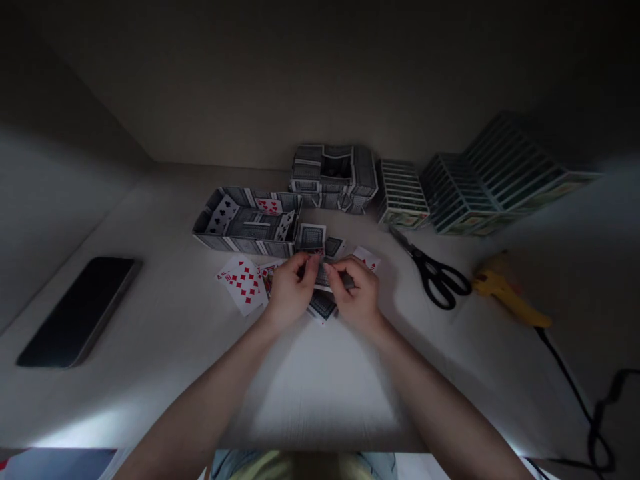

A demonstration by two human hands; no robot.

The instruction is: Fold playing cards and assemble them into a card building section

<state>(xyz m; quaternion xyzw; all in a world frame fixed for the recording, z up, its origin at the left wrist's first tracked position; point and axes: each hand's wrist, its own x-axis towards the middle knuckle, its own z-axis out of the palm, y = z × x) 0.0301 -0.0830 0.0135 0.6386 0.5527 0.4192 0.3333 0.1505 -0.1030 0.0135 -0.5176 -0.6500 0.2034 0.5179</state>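
Note:
My left hand [291, 288] and my right hand [359, 293] meet over the middle of the table, fingers pinched. Between them is a dark-backed playing card [324, 277], gripped from both sides and partly covered by my fingers. Under and around my hands lie loose cards: a dark-backed card [323, 307] close to my wrists, another dark-backed card [334, 247] beyond, and a face-up red card [367, 258] by my right knuckles. Left of my left hand, a ten of diamonds [245, 283] overlaps other face-up cards.
An open box made of cards [245, 243] stands behind my left hand, with a card-built model [363, 183] at the back wall. Boxed stacks [403, 190] stand right. Black scissors [435, 273], a yellow glue gun [510, 297] with its cord, and a phone [77, 310] lie around.

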